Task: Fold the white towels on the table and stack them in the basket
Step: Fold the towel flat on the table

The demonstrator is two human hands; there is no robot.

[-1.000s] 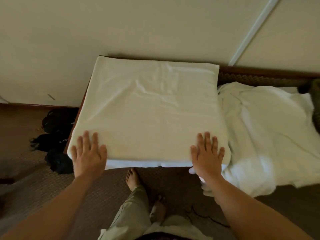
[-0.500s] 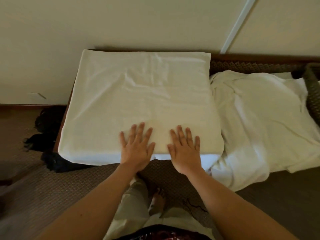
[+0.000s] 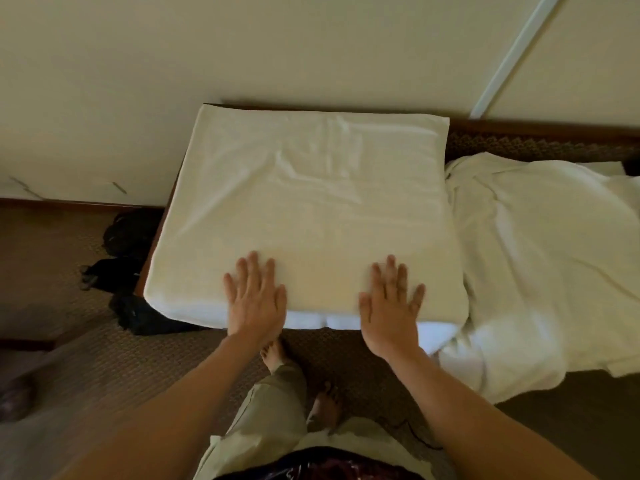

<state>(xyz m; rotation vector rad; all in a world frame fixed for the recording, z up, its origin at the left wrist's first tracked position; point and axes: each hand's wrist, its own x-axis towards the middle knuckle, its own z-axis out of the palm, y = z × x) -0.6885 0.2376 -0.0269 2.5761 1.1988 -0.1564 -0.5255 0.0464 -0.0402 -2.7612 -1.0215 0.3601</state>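
the folded towel (image 3: 311, 216) lies flat on the table (image 3: 147, 258), covering nearly all of the top, its near edge hanging just over the table's front. both hands rest palm-down on that near edge. half a second ago they lay close together at the middle of the edge; now the left hand (image 3: 254, 296) and right hand (image 3: 389, 304) sit apart, each roughly midway between the centre and its own corner. a second ago they were out at the corners. the hands are therefore sweeping in and out along the edge, which reads as smoothing and pressing the fold.

grip state: both released, fingers straight and spread, pressing the cloth and grasping nothing.

a shallow crease remains across the far half of the towel. a second, unfolded towel (image 3: 540, 258) lies rumpled just to the right, touching the folded one. no basket can be identified with certainty in this view.

judgement: this fold is being flattened; further folding and the transfer to the basket are not yet done.
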